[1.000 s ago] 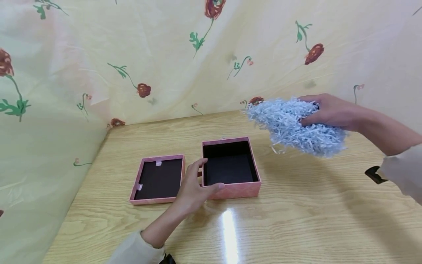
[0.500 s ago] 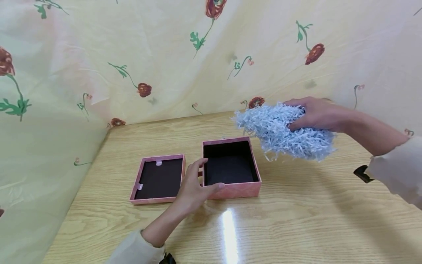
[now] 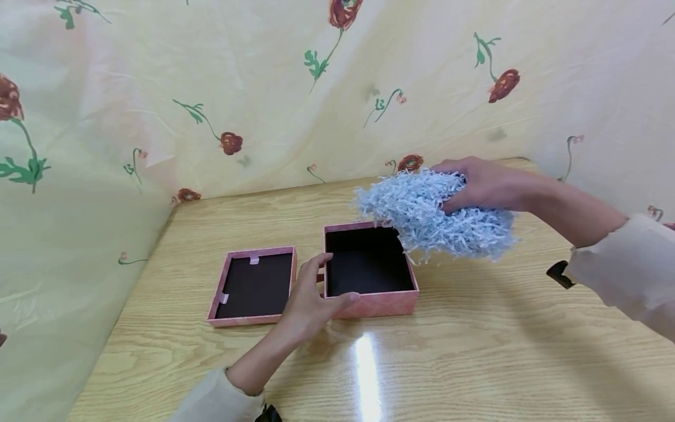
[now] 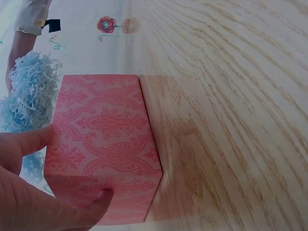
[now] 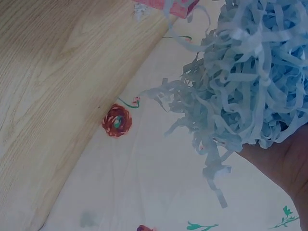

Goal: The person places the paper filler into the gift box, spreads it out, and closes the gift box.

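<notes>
My right hand (image 3: 487, 184) grips a large clump of pale blue shredded paper (image 3: 422, 208) from above, in the air over the right and back side of an open pink box (image 3: 377, 303). In the head view the clump covers the box's back right corner. The box's black inside shows bare. At its front left corner my left hand (image 3: 311, 299) holds the box, thumb along the front wall and a fingertip at the left rim. The left wrist view shows the pink patterned wall (image 4: 103, 125) close up; loose strands (image 5: 216, 178) hang from the clump in the right wrist view.
A shallow pink lid (image 3: 253, 287) with a black inside and two light tabs lies left of the box, close to my left hand. The wooden table (image 3: 474, 351) ends at a flowered cloth backdrop (image 3: 263, 117) behind and to the left.
My right hand has carried the shredded paper leftward, from the right of the box to partly over it. My left hand, the box and the lid stay in place.
</notes>
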`<act>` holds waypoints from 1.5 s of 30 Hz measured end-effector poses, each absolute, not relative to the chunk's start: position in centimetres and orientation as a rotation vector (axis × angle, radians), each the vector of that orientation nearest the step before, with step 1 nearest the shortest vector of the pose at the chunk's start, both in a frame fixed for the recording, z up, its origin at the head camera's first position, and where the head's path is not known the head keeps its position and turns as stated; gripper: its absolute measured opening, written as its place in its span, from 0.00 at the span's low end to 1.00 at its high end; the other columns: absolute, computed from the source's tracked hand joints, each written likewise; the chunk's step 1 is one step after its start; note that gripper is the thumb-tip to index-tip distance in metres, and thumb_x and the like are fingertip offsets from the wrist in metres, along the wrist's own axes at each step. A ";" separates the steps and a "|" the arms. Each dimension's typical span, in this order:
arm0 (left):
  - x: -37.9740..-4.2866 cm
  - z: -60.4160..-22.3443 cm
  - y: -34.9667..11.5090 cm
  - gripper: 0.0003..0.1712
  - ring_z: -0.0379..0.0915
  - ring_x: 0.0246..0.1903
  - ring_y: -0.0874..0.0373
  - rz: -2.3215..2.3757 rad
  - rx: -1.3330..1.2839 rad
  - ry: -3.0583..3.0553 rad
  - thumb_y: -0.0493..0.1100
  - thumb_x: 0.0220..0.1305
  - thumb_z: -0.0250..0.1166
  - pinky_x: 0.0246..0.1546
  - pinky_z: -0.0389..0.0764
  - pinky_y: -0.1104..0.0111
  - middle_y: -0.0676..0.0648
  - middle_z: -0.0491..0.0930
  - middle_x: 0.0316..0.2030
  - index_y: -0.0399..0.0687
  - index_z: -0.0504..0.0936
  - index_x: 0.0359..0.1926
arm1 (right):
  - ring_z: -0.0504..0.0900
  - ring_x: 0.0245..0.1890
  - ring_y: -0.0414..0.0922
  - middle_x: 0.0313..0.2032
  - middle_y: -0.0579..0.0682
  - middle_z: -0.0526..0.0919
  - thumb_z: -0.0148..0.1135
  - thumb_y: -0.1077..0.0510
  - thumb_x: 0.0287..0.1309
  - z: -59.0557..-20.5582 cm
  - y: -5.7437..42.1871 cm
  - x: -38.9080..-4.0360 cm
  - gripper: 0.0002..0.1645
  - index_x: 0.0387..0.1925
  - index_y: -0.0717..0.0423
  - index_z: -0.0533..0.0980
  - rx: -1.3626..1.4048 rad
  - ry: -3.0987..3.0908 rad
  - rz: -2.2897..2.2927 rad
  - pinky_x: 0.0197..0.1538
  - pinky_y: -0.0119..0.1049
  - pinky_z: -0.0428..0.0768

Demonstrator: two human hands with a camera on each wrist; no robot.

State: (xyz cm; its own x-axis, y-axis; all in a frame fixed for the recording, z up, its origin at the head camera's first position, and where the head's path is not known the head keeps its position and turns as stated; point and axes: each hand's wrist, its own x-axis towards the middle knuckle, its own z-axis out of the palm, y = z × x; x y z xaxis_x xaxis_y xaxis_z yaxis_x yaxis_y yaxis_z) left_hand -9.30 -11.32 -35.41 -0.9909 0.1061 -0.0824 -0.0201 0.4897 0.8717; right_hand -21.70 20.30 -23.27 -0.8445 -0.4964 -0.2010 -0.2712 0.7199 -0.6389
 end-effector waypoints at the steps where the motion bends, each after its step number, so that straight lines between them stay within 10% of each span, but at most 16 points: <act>1: -9.3 -35.4 -11.3 0.47 0.62 0.63 0.45 1.524 0.077 2.602 0.53 0.51 0.75 0.54 0.73 0.49 0.47 0.58 0.69 0.55 0.61 0.69 | 0.66 0.60 0.57 0.64 0.56 0.67 0.70 0.55 0.53 -23.3 20.1 -21.7 0.41 0.68 0.49 0.65 -0.605 2.564 -0.872 0.60 0.63 0.64; 45: -9.5 -35.2 -11.2 0.49 0.63 0.61 0.47 1.593 0.105 2.555 0.50 0.51 0.76 0.58 0.70 0.50 0.47 0.60 0.66 0.53 0.59 0.70 | 0.62 0.59 0.56 0.58 0.59 0.68 0.72 0.62 0.46 -29.3 9.2 -20.8 0.40 0.64 0.57 0.70 -0.986 2.474 -0.722 0.56 0.53 0.70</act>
State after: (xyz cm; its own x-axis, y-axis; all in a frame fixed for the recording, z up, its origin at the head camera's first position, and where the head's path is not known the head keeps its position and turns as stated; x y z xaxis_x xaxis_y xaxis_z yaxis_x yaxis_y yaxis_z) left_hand -9.54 -11.24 -35.22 -0.9893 0.1268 -0.0720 -0.0088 0.4409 0.8975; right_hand -20.84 9.16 -29.30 -0.6818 -0.7152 -0.1539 -0.5201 0.6218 -0.5855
